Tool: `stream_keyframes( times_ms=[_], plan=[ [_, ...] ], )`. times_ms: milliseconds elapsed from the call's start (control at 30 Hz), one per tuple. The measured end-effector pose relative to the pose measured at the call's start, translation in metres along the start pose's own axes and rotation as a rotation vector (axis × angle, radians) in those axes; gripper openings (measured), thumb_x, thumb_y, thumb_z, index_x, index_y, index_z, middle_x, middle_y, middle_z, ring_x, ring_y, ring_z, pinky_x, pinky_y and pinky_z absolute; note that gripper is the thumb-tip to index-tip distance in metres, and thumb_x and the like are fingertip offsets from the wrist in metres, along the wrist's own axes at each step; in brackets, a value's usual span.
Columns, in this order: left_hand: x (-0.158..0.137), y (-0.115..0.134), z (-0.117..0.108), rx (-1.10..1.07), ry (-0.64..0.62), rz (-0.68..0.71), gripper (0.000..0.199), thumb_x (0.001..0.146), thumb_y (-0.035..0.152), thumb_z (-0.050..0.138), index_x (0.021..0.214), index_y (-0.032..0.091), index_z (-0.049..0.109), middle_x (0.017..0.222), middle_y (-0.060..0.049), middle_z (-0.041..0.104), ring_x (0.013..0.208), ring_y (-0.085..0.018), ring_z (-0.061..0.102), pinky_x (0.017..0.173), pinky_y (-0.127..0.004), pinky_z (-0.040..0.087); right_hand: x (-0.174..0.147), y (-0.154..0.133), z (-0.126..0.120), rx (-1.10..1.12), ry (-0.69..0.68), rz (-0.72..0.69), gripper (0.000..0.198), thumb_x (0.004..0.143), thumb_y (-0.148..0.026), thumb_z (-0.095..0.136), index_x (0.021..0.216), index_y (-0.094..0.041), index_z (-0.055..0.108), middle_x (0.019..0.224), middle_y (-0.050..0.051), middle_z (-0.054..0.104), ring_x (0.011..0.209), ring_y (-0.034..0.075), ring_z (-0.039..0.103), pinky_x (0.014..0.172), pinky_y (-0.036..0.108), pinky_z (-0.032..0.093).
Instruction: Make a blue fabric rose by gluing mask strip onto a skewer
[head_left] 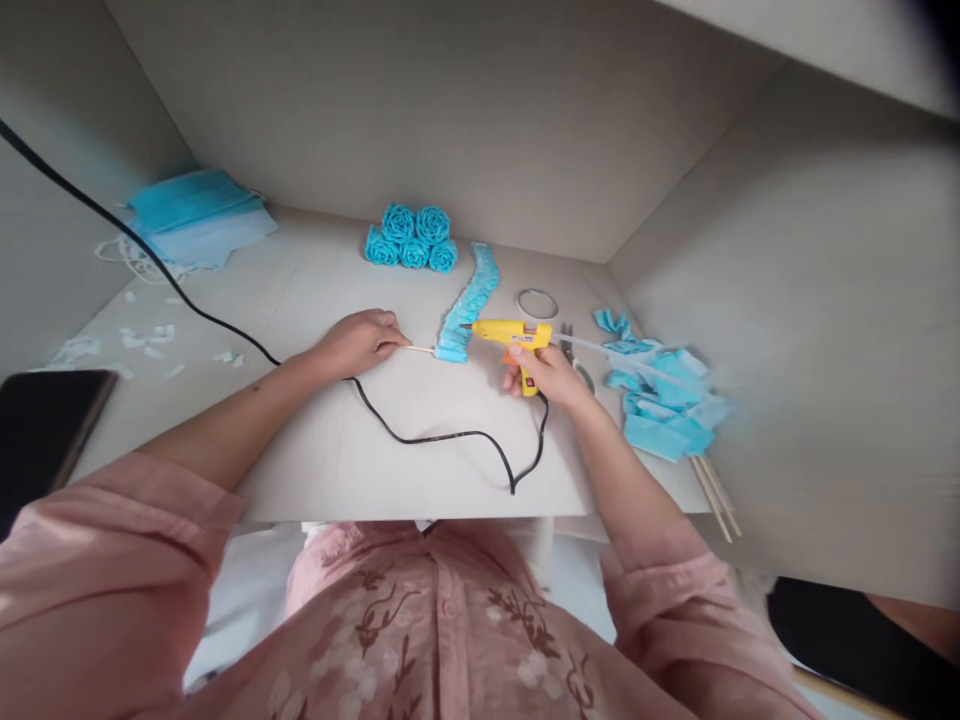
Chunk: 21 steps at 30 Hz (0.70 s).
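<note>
My left hand (364,343) pinches the end of a thin wooden stick (417,348). The stick's other end meets the near end of a gathered light-blue strip (471,300), which lies on the table and runs away toward the back. My right hand (551,372) is wrapped round the handle of a yellow glue gun (511,331), fingers at its orange trigger. The gun's nozzle points left, over or just above the strip's right edge; whether it touches I cannot tell. A clear glue stick (581,343) sticks out of the gun's back.
Several rolled blue rosettes (412,238) are stacked at the back. Blue masks (199,215) lie back left, white scraps (154,340) before them. A ring (538,303), scissors (577,360), blue pieces (667,395) and sticks (716,495) lie right. A black cord (442,437) crosses the table.
</note>
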<state>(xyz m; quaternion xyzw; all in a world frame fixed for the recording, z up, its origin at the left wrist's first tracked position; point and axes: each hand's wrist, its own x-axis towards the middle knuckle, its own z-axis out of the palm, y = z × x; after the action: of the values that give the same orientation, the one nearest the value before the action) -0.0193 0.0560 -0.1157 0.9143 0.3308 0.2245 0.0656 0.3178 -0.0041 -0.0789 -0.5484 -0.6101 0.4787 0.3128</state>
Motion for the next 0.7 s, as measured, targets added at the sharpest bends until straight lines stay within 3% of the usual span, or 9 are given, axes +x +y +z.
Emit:
stream_keyframes(
  times_ms=[167, 300, 400, 533, 700],
  plan=[
    [-0.0008, 0.0000, 0.0010, -0.012, 0.000, 0.000, 0.033, 0.095, 0.021, 0.048, 0.103, 0.021, 0.080, 0.093, -0.007, 0.071, 0.088, -0.019, 0.064, 0.076, -0.029, 0.048, 0.0031, 0.0038, -0.0034, -0.010, 0.046, -0.026, 0.059, 0.071, -0.077, 0.072, 0.072, -0.019, 0.058, 0.047, -0.004, 0.051, 0.041, 0.010, 0.047, 0.048, 0.026, 0.049],
    [-0.0012, 0.0001, 0.0023, -0.019, 0.005, -0.005, 0.032, 0.094, 0.020, 0.049, 0.102, 0.022, 0.080, 0.093, -0.007, 0.071, 0.087, -0.019, 0.063, 0.076, -0.029, 0.047, 0.0030, 0.0014, -0.0033, -0.026, 0.056, -0.027, 0.052, 0.069, -0.057, 0.080, 0.097, -0.015, 0.068, 0.055, -0.006, 0.053, 0.047, 0.010, 0.048, 0.051, 0.027, 0.048],
    [-0.0012, 0.0009, 0.0022, -0.019, -0.005, -0.005, 0.032, 0.094, 0.019, 0.049, 0.101, 0.021, 0.080, 0.092, -0.007, 0.070, 0.086, -0.019, 0.063, 0.075, -0.029, 0.047, 0.0030, 0.0030, -0.0031, -0.006, 0.025, -0.036, 0.055, 0.076, -0.053, 0.075, 0.112, -0.013, 0.068, 0.060, -0.006, 0.053, 0.049, 0.010, 0.048, 0.051, 0.027, 0.048],
    [-0.0017, 0.0017, 0.0019, -0.010, -0.011, -0.014, 0.033, 0.095, 0.019, 0.048, 0.103, 0.021, 0.080, 0.092, -0.007, 0.070, 0.087, -0.019, 0.063, 0.075, -0.028, 0.047, 0.0036, 0.0072, -0.0040, -0.015, -0.001, -0.037, 0.052, 0.081, -0.054, 0.070, 0.113, -0.014, 0.069, 0.073, 0.002, 0.065, 0.057, 0.013, 0.058, 0.048, 0.025, 0.049],
    [-0.0018, 0.0017, 0.0021, -0.006, 0.003, -0.005, 0.033, 0.095, 0.019, 0.048, 0.103, 0.021, 0.080, 0.092, -0.007, 0.070, 0.087, -0.019, 0.063, 0.073, -0.029, 0.047, 0.0017, 0.0059, -0.0039, -0.029, -0.046, -0.036, 0.048, 0.083, -0.053, 0.069, 0.115, -0.016, 0.070, 0.108, 0.014, 0.075, 0.086, 0.023, 0.072, 0.046, 0.023, 0.051]
  ],
)
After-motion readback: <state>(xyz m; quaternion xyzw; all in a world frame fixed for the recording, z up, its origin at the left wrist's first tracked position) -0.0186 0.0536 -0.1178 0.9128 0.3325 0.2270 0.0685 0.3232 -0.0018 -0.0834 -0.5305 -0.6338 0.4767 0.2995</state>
